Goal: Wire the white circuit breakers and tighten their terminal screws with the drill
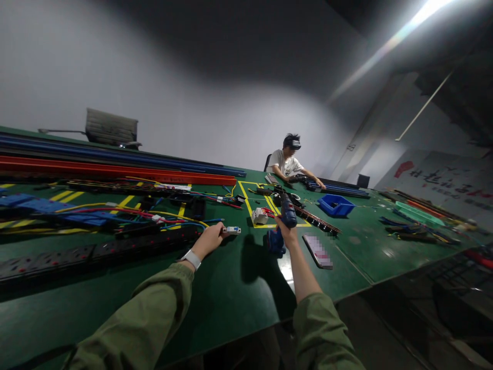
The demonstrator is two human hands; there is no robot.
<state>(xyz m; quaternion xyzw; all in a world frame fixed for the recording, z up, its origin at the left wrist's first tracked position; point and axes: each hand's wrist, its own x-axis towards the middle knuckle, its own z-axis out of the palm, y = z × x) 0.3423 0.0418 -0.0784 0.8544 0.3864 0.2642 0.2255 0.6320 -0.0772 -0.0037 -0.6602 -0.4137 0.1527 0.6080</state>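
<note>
My left hand [210, 239] is closed on a small white-and-grey electrical module [232, 230] with a blue part, just above the green table [227, 303]. Yellow, red and blue wires [179, 216] run close behind that hand, beside a long black socket strip [100, 246]. My right hand [287, 231] grips the handle of a blue and black cordless drill [288, 210], which points away from me. Its battery base hangs low over the table. Left of the drill lies a white block [260, 216] with red wires, inside yellow tape lines.
Blue socket strips [57, 205] and long orange channels [115, 168] lie on the left. A phone [318, 252] and blue bin [336, 205] are on the right, with cable bundles [419, 231] farther off. Across the table a co-worker [287, 162] sits, arms on the table.
</note>
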